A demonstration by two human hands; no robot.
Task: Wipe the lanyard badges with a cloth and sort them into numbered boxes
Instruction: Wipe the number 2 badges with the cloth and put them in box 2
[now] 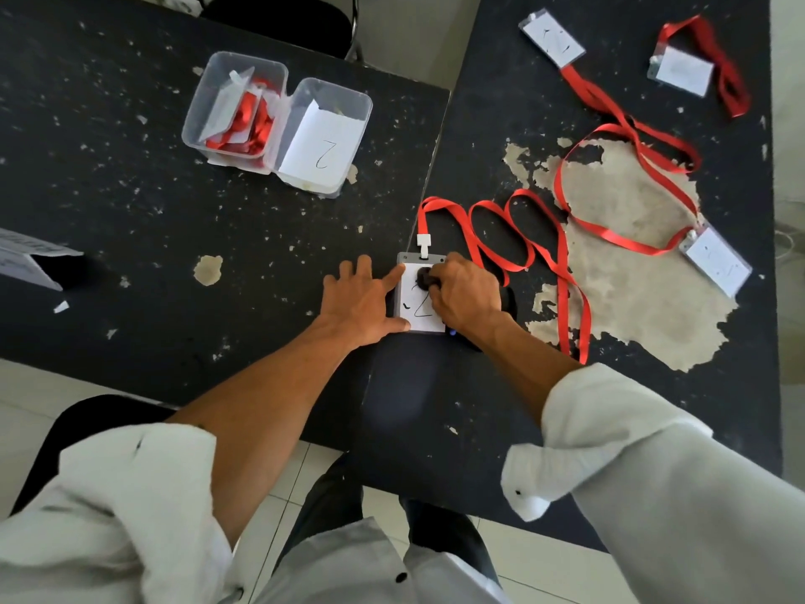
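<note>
A badge (pixel 414 305) marked 2 lies flat at the seam between two black tables, its red lanyard (pixel 514 237) looping off to the right. My left hand (pixel 359 298) rests flat beside it, with index finger and thumb holding down its left edge. My right hand (pixel 464 294) grips a dark cloth (pixel 424 277) and presses it onto the badge's upper part. Two clear boxes stand at the back left: one (pixel 204 115) holds several badges with red lanyards, the other (pixel 344 102) holds a card marked 2.
Three more badges lie on the right table: one (pixel 551 37) at the back, one (pixel 681 71) with a bundled lanyard, one (pixel 716 261) at the right edge. Folded paper (pixel 26 259) sits at far left. Table paint is peeled in a large patch (pixel 644 255).
</note>
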